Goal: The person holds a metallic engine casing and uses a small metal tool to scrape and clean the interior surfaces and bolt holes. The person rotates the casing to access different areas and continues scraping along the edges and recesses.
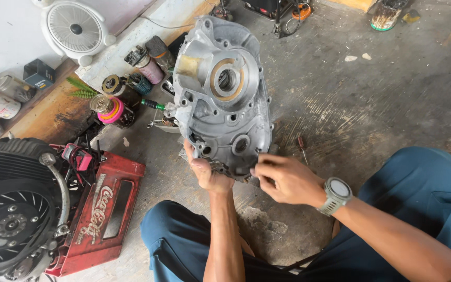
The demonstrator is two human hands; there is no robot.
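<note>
The stained grey concrete floor [382,94] carries a red plastic crate [100,219], a small red-handled screwdriver [301,148], a rusty paint tin [386,14] and a black finned engine [14,209].

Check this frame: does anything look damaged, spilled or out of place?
Nothing looks broken. Both hands, left hand and right hand, hold the grey engine casing upright over the stained concrete floor. A screwdriver lies loose on the floor beside it.

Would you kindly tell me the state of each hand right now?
Left hand: closed on the lower edge of the grey cast-metal engine cover, holding it upright.
Right hand: fingers pinched at the cover's bottom edge.
</note>
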